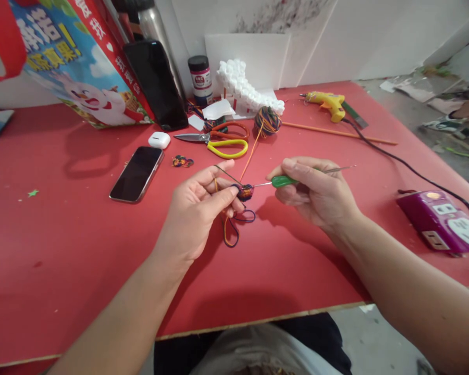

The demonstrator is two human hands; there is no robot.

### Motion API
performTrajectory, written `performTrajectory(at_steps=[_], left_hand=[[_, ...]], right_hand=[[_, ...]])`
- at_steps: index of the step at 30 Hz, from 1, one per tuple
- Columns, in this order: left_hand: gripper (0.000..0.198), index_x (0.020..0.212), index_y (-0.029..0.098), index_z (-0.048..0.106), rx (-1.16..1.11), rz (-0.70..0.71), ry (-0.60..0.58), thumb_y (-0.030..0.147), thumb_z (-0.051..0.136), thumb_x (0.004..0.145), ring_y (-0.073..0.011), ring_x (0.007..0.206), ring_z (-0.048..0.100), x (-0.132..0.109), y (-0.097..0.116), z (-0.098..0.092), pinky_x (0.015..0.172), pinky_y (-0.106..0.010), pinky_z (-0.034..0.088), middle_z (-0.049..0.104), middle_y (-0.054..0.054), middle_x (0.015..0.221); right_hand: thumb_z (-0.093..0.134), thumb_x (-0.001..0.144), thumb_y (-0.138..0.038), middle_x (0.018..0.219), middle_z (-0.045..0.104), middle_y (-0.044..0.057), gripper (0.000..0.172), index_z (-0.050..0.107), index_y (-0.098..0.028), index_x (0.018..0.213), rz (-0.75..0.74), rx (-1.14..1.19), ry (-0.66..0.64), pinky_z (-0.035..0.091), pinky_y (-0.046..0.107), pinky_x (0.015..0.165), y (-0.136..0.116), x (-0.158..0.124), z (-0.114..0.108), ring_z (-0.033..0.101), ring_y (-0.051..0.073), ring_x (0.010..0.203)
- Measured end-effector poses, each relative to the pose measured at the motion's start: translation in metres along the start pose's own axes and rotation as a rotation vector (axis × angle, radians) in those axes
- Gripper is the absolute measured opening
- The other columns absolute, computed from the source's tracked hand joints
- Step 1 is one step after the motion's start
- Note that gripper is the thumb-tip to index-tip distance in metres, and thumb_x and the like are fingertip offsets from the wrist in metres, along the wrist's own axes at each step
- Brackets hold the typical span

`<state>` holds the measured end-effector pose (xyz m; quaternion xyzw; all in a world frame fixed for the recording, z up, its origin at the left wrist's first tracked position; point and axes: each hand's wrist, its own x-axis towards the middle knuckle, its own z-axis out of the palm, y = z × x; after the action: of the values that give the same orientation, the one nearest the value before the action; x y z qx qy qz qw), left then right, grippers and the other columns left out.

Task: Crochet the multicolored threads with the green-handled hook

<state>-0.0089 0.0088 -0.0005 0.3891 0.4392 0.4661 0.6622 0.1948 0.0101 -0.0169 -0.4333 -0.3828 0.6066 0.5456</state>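
Between thumb and fingers, my left hand (209, 200) pinches a small multicoloured crochet piece (246, 192), dark purple and orange. Yarn passes over the raised index finger, and a loose yarn loop (231, 234) hangs below the piece. My right hand (310, 190) is closed around a crochet hook (283, 181) with a green grip. The hook's thin metal tip reaches the top edge of the piece; whether it is inside a stitch I cannot tell. From the piece, an orange strand runs up to a multicoloured yarn ball (268, 122) farther back on the red table (101, 281).
Scissors (219, 139), a small crocheted scrap (182, 161), a smartphone (137, 174) and a white earbud case (159, 139) lie behind my left hand. At right are a yellow glue gun (324, 103), its cable and a purple power socket (441, 221). A bag (89, 67) stands back left.
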Motion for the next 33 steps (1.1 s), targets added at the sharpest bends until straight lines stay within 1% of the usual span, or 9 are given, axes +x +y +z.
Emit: performTrajectory(at_steps=[5, 9, 12, 17, 22, 26, 33], left_hand=[[0.041, 0.119, 0.012, 0.074, -0.025, 0.008, 0.004, 0.006, 0.081, 0.080, -0.0100, 0.059, 0.073, 0.0020, -0.0021, -0.0005, 0.056, -0.018, 0.060, 0.075, 0.004, 0.072], [0.037, 0.117, 0.012, 0.073, -0.049, 0.006, 0.016, 0.008, 0.082, 0.081, -0.0117, 0.060, 0.075, 0.0030, -0.0030, 0.0006, 0.059, -0.020, 0.064, 0.076, 0.004, 0.073], [0.038, 0.117, 0.012, 0.073, -0.054, 0.006, 0.023, 0.008, 0.082, 0.081, -0.0118, 0.061, 0.076, 0.0032, -0.0032, 0.0016, 0.059, -0.019, 0.064, 0.077, 0.003, 0.073], [0.036, 0.113, 0.012, 0.073, -0.062, 0.001, 0.035, 0.007, 0.083, 0.079, -0.0112, 0.061, 0.076, 0.0027, -0.0027, 0.0018, 0.059, -0.018, 0.063, 0.076, 0.004, 0.072], [0.033, 0.110, 0.014, 0.075, -0.046, -0.014, 0.053, 0.009, 0.083, 0.078, -0.0126, 0.062, 0.076, 0.0025, -0.0025, 0.0013, 0.062, -0.022, 0.063, 0.075, 0.003, 0.072], [0.035, 0.112, 0.014, 0.075, -0.024, -0.014, 0.071, 0.010, 0.083, 0.078, -0.0138, 0.063, 0.076, 0.0032, -0.0035, 0.0012, 0.064, -0.024, 0.063, 0.075, 0.003, 0.072], [0.037, 0.116, 0.013, 0.074, -0.007, 0.003, 0.095, 0.010, 0.083, 0.080, -0.0138, 0.063, 0.076, 0.0039, -0.0063, 0.0029, 0.067, -0.025, 0.064, 0.077, 0.002, 0.072]], right_hand=[[0.092, 0.078, -0.038, 0.047, 0.050, -0.002, 0.024, 0.082, -0.018, 0.069, -0.010, -0.019, 0.028, 0.014, 0.026, 0.045, -0.0002, -0.0005, 0.0018, 0.032, 0.006, 0.043], [0.091, 0.078, -0.038, 0.047, 0.051, -0.002, 0.024, 0.081, -0.018, 0.068, -0.017, -0.030, 0.043, 0.015, 0.027, 0.044, 0.0014, -0.0004, 0.0028, 0.032, 0.007, 0.043], [0.091, 0.079, -0.039, 0.047, 0.051, -0.002, 0.027, 0.079, -0.018, 0.067, -0.028, -0.032, 0.040, 0.015, 0.027, 0.044, 0.0021, -0.0006, 0.0027, 0.032, 0.006, 0.043], [0.094, 0.076, -0.044, 0.047, 0.051, -0.003, 0.030, 0.081, -0.018, 0.069, -0.026, -0.044, 0.048, 0.016, 0.027, 0.045, 0.0017, -0.0010, 0.0031, 0.032, 0.007, 0.043], [0.094, 0.076, -0.048, 0.048, 0.050, -0.003, 0.032, 0.080, -0.020, 0.068, -0.039, -0.051, 0.048, 0.017, 0.028, 0.044, 0.0021, -0.0018, 0.0038, 0.032, 0.008, 0.043], [0.094, 0.078, -0.050, 0.049, 0.050, -0.002, 0.033, 0.080, -0.022, 0.069, -0.049, -0.078, 0.057, 0.018, 0.029, 0.044, 0.0026, -0.0027, 0.0036, 0.033, 0.009, 0.044], [0.093, 0.081, -0.053, 0.053, 0.053, -0.001, 0.036, 0.078, -0.022, 0.068, -0.083, -0.092, 0.080, 0.020, 0.028, 0.044, 0.0055, -0.0049, 0.0059, 0.037, 0.009, 0.046]])
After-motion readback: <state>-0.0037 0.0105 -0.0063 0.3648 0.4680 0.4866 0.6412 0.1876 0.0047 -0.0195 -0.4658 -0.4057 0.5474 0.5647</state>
